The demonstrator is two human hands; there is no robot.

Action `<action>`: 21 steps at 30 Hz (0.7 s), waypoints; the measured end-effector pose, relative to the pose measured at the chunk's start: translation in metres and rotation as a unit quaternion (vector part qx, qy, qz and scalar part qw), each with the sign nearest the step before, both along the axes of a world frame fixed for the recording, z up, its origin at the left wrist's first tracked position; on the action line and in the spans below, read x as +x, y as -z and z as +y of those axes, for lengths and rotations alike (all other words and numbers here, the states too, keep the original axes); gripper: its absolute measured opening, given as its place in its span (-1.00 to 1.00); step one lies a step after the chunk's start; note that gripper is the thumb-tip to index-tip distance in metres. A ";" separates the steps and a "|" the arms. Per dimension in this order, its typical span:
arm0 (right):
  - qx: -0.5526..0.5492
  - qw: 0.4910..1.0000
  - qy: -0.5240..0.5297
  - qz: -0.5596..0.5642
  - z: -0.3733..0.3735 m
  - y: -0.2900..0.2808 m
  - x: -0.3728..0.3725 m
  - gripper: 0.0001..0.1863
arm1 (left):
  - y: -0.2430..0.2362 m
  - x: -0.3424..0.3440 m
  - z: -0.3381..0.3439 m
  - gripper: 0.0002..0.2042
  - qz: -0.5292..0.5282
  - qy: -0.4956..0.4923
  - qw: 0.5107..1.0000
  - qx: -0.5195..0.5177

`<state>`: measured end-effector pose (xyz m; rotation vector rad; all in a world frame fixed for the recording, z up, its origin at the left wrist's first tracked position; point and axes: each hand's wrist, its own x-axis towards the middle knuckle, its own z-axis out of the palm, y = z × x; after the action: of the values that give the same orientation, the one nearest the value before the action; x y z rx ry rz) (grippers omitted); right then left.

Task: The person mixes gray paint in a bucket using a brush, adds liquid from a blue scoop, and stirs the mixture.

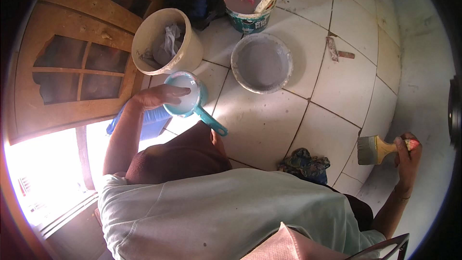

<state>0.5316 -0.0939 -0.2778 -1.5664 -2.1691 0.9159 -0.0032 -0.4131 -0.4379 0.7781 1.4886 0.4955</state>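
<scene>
My left hand (161, 96) grips the rim of a turquoise plastic dipper (200, 97), fingers reaching over the edge into its opening. Whitish liquid shows inside the dipper, and its handle points toward my brown-clad knee (183, 156). Out to the right, my right hand (408, 151) is closed around the handle of a wide flat paintbrush (382, 150). The brush's grey-coated bristles point left, close to the pale wall (423, 77). A round basin (234, 67) of grey, paint-like liquid sits on the floor ahead of me.
Beyond the dipper stands a cream bucket (193, 50) with crumpled material inside. A green tub (248, 23) of greyish liquid holds a pale block-like piece. A scraper-like tool (333, 50) lies on the tiles. A dark crumpled cloth (305, 164) is near my lap; a wooden door (77, 67) stands left.
</scene>
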 end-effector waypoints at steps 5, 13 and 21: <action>-0.008 1.000 -0.017 -0.007 0.001 0.000 0.003 -0.83 | 0.014 -0.001 0.006 -0.60 -0.103 -0.212 0.966 -0.105; -0.048 0.999 -0.007 -0.022 -0.003 -0.004 0.001 -0.87 | 0.074 -0.015 -0.010 -0.74 0.168 0.042 0.985 0.019; -0.031 0.999 0.000 0.005 -0.008 0.008 -0.005 -0.89 | 0.095 0.024 -0.001 -0.85 0.523 0.116 0.843 -0.044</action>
<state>0.5267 -0.1016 -0.2854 -1.5855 -2.1533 0.9990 0.0210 -0.4144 -0.5326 1.2302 2.3415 -0.2683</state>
